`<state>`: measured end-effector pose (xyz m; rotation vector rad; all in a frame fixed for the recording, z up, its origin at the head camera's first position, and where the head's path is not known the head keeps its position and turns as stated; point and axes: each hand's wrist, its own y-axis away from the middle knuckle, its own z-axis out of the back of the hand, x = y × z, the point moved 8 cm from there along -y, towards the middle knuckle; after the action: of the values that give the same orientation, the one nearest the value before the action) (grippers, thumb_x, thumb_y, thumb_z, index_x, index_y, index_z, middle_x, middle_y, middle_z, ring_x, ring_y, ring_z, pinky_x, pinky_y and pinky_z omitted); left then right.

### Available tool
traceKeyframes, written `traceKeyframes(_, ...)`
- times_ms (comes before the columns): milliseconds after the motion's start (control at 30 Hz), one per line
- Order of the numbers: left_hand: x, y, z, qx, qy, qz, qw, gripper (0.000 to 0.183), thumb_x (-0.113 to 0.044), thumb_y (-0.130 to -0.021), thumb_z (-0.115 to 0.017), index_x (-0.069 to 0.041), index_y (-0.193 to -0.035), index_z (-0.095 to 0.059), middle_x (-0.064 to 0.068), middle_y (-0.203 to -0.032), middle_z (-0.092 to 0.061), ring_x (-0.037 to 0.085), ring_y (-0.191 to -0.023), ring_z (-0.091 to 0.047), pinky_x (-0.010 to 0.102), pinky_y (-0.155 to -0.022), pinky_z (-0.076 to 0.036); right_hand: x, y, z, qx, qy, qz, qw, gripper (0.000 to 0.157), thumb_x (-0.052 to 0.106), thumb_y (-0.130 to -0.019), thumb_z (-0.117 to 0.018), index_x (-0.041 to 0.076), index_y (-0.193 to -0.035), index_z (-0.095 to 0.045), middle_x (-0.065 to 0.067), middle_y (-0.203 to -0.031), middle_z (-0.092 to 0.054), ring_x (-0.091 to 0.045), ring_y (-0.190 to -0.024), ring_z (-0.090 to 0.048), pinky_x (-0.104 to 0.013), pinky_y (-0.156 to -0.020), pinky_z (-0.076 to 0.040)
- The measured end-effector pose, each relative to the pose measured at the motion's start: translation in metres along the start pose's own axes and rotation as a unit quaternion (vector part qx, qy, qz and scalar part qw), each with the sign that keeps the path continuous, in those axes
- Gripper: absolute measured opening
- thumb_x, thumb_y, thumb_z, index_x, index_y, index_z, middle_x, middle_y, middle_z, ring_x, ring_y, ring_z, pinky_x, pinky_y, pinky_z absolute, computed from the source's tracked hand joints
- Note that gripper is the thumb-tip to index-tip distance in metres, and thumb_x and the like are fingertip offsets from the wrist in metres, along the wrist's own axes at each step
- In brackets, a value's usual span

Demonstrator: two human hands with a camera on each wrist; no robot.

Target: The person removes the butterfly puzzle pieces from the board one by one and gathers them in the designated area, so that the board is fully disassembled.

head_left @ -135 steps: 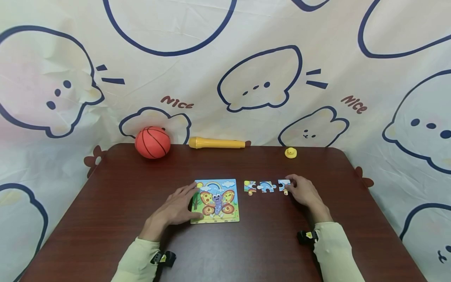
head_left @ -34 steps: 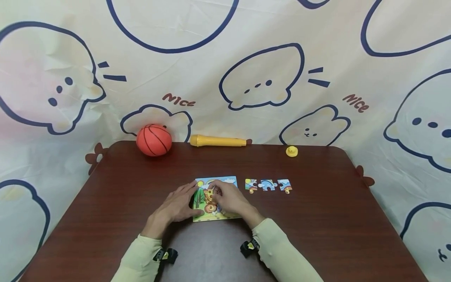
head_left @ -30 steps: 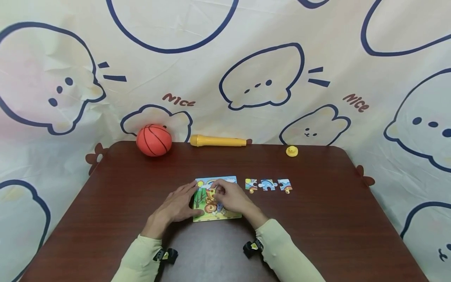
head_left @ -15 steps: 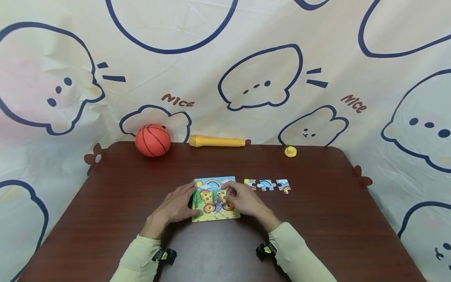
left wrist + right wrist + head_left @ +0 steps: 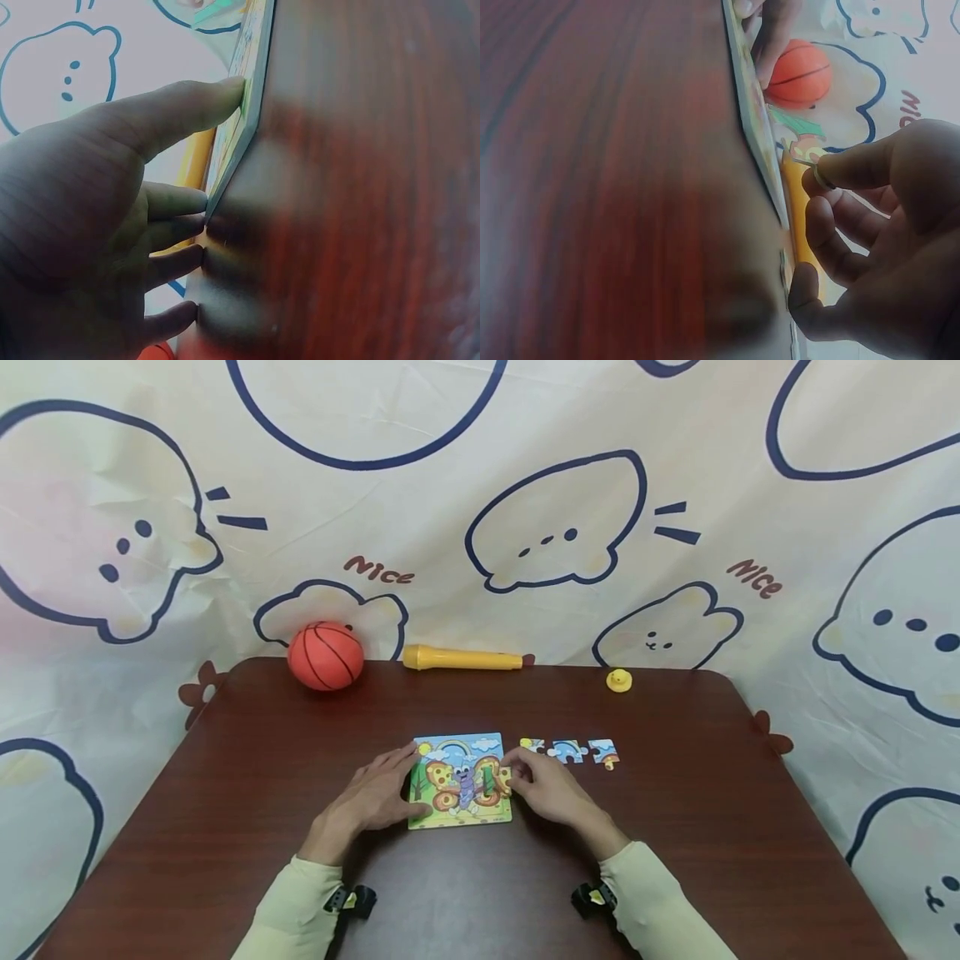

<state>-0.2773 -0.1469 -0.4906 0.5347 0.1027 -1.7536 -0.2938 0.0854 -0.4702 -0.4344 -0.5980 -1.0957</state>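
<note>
A jigsaw puzzle board (image 5: 457, 817) with a butterfly picture lies in front of me in the head view. My left hand (image 5: 375, 793) rests at its left side, the thumb on the board's near left corner and the other fingers extended along the edge. In the right wrist view, my right hand (image 5: 889, 217) pinches a puzzle piece (image 5: 808, 147) with green and orange parts between thumb and index finger. That piece is raised at the board's right edge. Beyond the right hand lie three loose puzzle pieces (image 5: 567, 752) in a row, the left one partly hidden by the fingers.
An orange-red toy basketball (image 5: 326, 656) sits at the table's far left. A yellow toy microphone (image 5: 462, 658) lies along the back edge, and a small yellow rubber duck (image 5: 618, 680) stands at the far right. A patterned cloth (image 5: 420, 518) hangs behind the brown table (image 5: 675, 735).
My right hand has gone from the rightmost loose piece to over the board, then drawn right to its edge with a puzzle piece pinched. The left hand has stayed at the board.
</note>
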Motion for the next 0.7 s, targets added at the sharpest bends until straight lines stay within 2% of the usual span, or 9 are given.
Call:
traceKeyframes(333,0.000,-0.001,0.001,-0.001,0.006,0.002,1.0000,0.095,-0.056,-0.076,-0.074,-0.013,-0.151,-0.034,0.007,-0.161,-0.024,0.036,-0.145,-0.024,0.065,-0.112,-0.023,-0.025,0.010,0.018,-0.018,0.024,-0.043,0.999,0.019,0.016,-0.092,-0.065,0.023,-0.109,-0.064,0.010,-0.076,-0.057,-0.009,-0.065,-0.050,-0.027,-0.062,-0.041)
traceKeyframes(533,0.001,-0.002,0.000,-0.001,0.008,0.005,1.0000,0.095,-0.057,-0.076,-0.074,-0.014,-0.151,-0.035,0.005,-0.162,-0.024,0.035,-0.145,-0.025,0.065,-0.112,-0.023,-0.041,0.014,0.025,-0.002,0.028,-0.080,0.996,0.020,0.017,-0.092,-0.063,0.022,-0.112,-0.065,0.007,-0.074,-0.055,-0.011,-0.061,-0.047,-0.028,-0.058,-0.037)
traceKeyframes(700,0.001,-0.001,0.000,-0.006,0.012,0.005,0.9999,0.095,-0.057,-0.075,-0.075,-0.014,-0.150,-0.036,0.005,-0.161,-0.024,0.034,-0.145,-0.025,0.066,-0.112,-0.022,-0.050,0.015,0.028,-0.002,0.054,-0.086,0.995,0.019,0.017,-0.091,-0.064,0.020,-0.110,-0.066,0.006,-0.069,-0.052,-0.011,-0.059,-0.046,-0.028,-0.057,-0.036)
